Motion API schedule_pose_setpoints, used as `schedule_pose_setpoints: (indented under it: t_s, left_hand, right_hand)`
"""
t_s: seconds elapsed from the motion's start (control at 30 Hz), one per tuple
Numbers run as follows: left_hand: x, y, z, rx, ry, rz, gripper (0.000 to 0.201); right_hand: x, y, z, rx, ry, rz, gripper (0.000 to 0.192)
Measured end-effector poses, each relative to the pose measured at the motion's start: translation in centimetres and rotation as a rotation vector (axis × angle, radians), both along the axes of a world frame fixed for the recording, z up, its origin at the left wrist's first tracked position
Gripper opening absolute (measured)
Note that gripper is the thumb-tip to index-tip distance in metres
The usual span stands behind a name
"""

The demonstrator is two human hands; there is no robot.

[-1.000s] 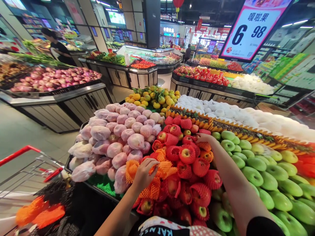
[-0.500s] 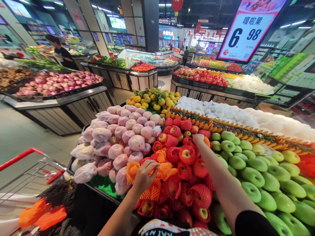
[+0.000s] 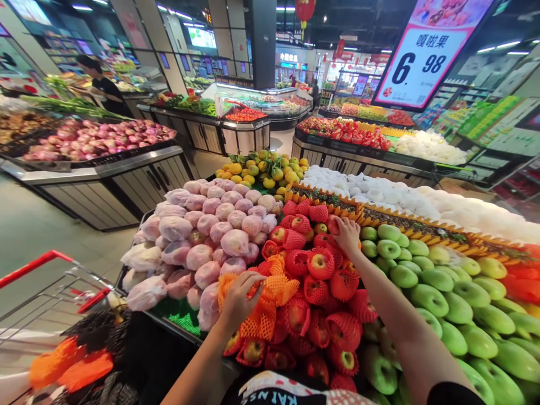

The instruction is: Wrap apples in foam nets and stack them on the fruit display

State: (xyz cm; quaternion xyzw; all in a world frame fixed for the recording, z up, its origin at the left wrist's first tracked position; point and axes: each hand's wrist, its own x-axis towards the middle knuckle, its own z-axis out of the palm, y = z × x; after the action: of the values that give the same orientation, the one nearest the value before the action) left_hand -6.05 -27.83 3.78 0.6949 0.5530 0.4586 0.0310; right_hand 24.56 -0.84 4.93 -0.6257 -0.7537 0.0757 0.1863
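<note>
Red foam netting wraps most of the apples (image 3: 320, 264) heaped in the middle of a supermarket fruit stand, seen from above by the person sorting them. The left hand (image 3: 238, 298) rests with fingers curled down on a loose bunch of orange nets (image 3: 270, 306) at the near left of the heap; whether it actually pinches the mesh cannot be told. The right hand (image 3: 346, 233), arm stretched far forward, lies on a netted apple (image 3: 333, 224) at the back of the pile, fingers bent over it but not plainly closed. The nets look feather-light, soft and springy, likely to snag on one another, so a pinch at the open rim should serve best. An apple is firm, fairly heavy and prone to bruise; its foam sleeve gives grip, and cupping it around the middle seems safest. The heap is steep and tightly packed, so a lifted fruit may let its neighbours roll. To the left lie pink fruit (image 3: 202, 236) in thin bags, touching the apples; to the right are bare green apples (image 3: 426, 278), also touching. A card divider (image 3: 400, 216) bounds the far side. The near edge drops toward a cart (image 3: 50, 292) at lower left, where an aisle gives open room.
</note>
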Motion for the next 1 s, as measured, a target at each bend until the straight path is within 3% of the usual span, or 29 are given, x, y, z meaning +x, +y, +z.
schedule_pose_setpoints:
  t_s: [0.23, 0.5, 0.63, 0.83, 0.9, 1.0]
  left_hand:
    - [1.4, 0.7, 0.5, 0.030, 0.002, -0.052, 0.018]
    - [1.4, 0.3, 0.4, 0.011, -0.014, -0.061, 0.018]
    - [1.1, -0.2, 0.5, -0.042, -0.053, -0.029, 0.014]
    - [1.1, -0.9, 0.1, -0.174, -0.361, 0.119, 0.011]
    - [1.7, -0.8, -0.1, -0.202, -0.558, 0.134, 0.016]
    - [3.2, -0.6, 0.2, -0.259, -0.855, 0.023, 0.031]
  right_hand:
    - [0.5, -1.6, 1.0, 0.108, 0.577, -0.226, 0.079]
    - [-0.9, -2.7, -0.3, 0.005, 1.024, -0.296, 0.077]
    - [-1.8, -2.4, 0.0, -0.049, 1.216, -0.344, 0.075]
    - [-1.3, -5.5, 3.2, -0.342, 1.489, -0.242, 0.055]
    - [-0.5, -8.3, 4.3, -0.481, 1.550, -0.174, 0.051]
    - [0.9, -14.0, 5.2, -0.741, 1.722, -0.033, 0.042]
